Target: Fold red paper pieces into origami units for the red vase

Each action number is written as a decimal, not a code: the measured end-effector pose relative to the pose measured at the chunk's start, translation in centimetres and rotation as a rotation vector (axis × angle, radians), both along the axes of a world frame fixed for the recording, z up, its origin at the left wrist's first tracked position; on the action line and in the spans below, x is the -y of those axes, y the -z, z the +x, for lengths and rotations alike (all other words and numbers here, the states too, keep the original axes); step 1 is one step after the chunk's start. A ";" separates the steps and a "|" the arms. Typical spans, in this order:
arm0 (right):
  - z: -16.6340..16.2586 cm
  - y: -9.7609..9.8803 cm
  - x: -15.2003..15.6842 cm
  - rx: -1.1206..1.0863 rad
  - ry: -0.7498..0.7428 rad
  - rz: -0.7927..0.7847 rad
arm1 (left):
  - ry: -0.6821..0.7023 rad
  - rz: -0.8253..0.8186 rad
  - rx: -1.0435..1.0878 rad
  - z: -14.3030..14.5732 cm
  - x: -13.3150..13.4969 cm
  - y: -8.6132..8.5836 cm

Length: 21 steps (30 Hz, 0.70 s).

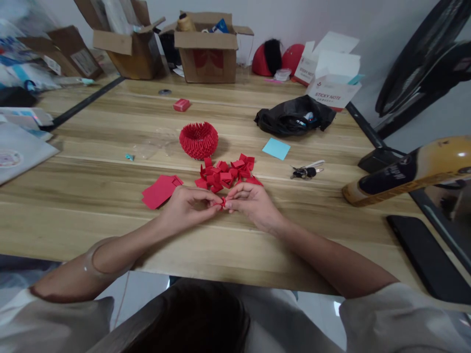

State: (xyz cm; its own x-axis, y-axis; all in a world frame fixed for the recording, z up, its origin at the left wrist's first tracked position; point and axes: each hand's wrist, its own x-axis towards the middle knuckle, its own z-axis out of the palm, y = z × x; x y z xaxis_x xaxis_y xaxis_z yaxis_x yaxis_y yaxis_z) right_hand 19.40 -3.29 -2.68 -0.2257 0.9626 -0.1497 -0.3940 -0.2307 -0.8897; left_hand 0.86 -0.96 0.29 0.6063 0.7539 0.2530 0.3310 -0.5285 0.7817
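While I look on, the left grip (184, 208) and right grip (253, 206) come together over the surface (228, 255), fingertips of each pinched on one small red paper piece (222, 203) between them. Flat red paper slips (158, 191) lie left of the grip, and just beyond it spreads a loose heap of folded red pieces (225, 177). Farther out to the right rests a blue note (275, 148); behind the heap stands a red bowl (198, 142) of many small points. Well past that sit open cardboard boxes (210, 66).
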 end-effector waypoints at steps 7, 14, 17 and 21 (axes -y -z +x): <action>-0.2 0.2 0.1 0.013 -0.064 0.000 | -0.001 -0.209 0.093 0.3 0.4 0.4; -0.4 0.0 0.3 0.078 -0.045 0.031 | 0.004 -0.191 0.098 0.6 0.8 0.5; -0.3 -0.1 0.3 0.111 -0.017 0.064 | 0.038 -0.287 0.116 0.5 0.8 0.1; -0.3 0.1 0.4 0.177 0.015 0.203 | 0.030 -0.530 0.147 0.3 0.3 -0.2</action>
State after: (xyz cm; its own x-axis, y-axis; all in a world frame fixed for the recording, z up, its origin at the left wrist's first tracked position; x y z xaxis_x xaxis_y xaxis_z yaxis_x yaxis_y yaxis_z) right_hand 19.07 -3.71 -2.81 -0.1985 0.9800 0.0107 -0.2298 -0.0360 -0.9726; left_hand 1.17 -1.28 0.54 0.6166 0.7839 -0.0729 0.1895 -0.0578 0.9802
